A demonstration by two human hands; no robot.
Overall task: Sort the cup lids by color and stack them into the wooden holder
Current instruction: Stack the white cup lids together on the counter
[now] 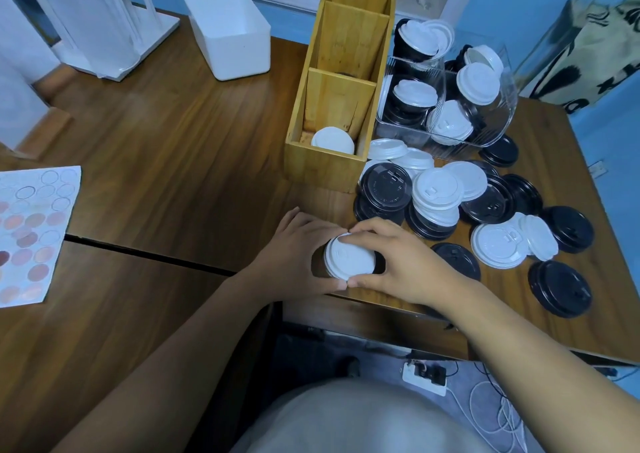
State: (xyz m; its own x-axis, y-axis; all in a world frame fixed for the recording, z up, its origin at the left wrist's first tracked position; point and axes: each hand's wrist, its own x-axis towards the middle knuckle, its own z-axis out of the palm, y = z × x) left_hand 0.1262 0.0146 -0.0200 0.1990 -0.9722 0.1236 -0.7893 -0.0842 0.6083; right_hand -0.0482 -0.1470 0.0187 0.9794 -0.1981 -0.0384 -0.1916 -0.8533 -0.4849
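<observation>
The left hand (294, 255) and the right hand (398, 262) are curling their fingers (367, 230) around a small stack of round white plastic cup lids (348, 256), gripping it from both sides near the front edge of the brown wooden table (173, 140). Just past the fingers, the tall yellow wooden holder with three slots (325, 168) is standing up, and a few white lids (332, 141) are lying in its nearest slot. To the right of the fingers, a loose pile of black and white lids (436, 192) is lying on the table, and a clear plastic box (509, 106) behind it is holding more.
</observation>
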